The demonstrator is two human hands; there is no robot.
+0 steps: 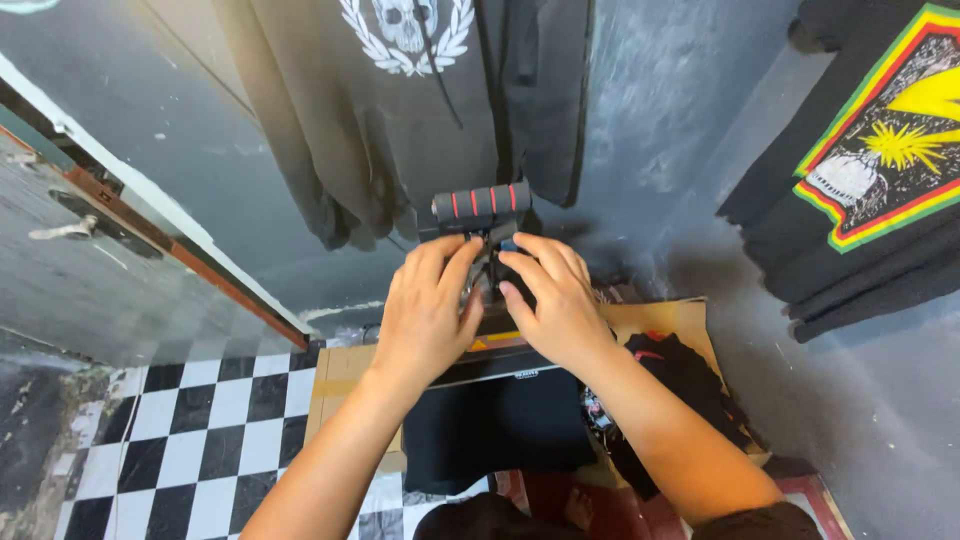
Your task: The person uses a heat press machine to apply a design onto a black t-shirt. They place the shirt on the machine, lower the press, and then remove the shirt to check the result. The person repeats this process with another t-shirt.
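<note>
Centre frame: heat press lever (480, 205), foam-gripped with red rings, above the black platen (500, 425) | left hand (425, 310), right hand (555, 300) close together on mechanism below grip; clasp unclear | Judged rigid, heavy; take by padded grip.

- left hand (428, 305) and right hand (553, 300) cover the press mechanism (487, 262) under the foam handle (481, 203); grip there can't be told
- hoodie (420, 100) cut off by top edge
- printed shirt (880, 150) cut off at right edge
- dark bundle (680, 380) on cardboard: too jumbled to identify
</note>
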